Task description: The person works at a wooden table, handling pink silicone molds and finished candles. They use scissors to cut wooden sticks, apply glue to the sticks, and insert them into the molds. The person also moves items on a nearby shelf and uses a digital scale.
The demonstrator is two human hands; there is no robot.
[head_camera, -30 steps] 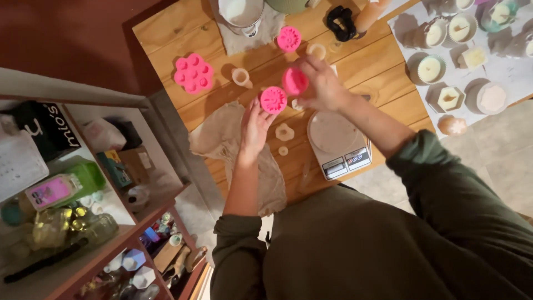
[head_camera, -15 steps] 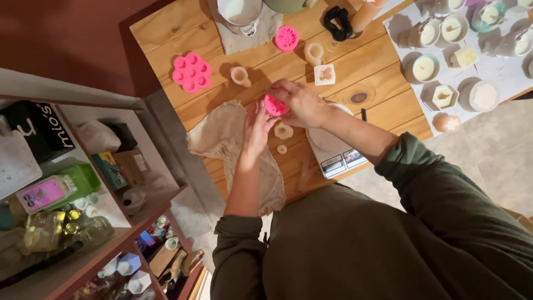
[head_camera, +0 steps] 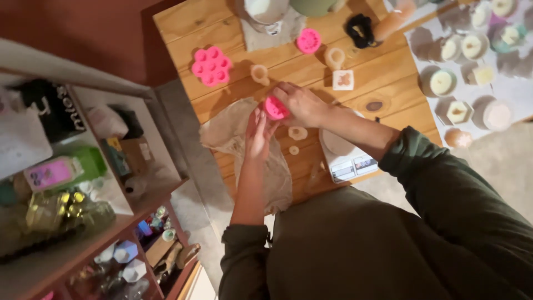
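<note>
Our right hand (head_camera: 302,104) has its fingers curled shut around a small pink mould (head_camera: 275,108), and our left hand (head_camera: 258,130) meets it from below, fingers together and pressed against its rim. The mould sits between both hands, above a crumpled paper (head_camera: 233,130) on the wooden table (head_camera: 222,28). We judge it light, soft and rubbery, best gripped by its sides. A scale (head_camera: 347,161) lies just beside our right wrist.

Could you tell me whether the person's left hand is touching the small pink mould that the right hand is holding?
Touching. The head view shows the left hand's fingertips pressed against the small pink mould, which the right hand grips from the other side.
</note>
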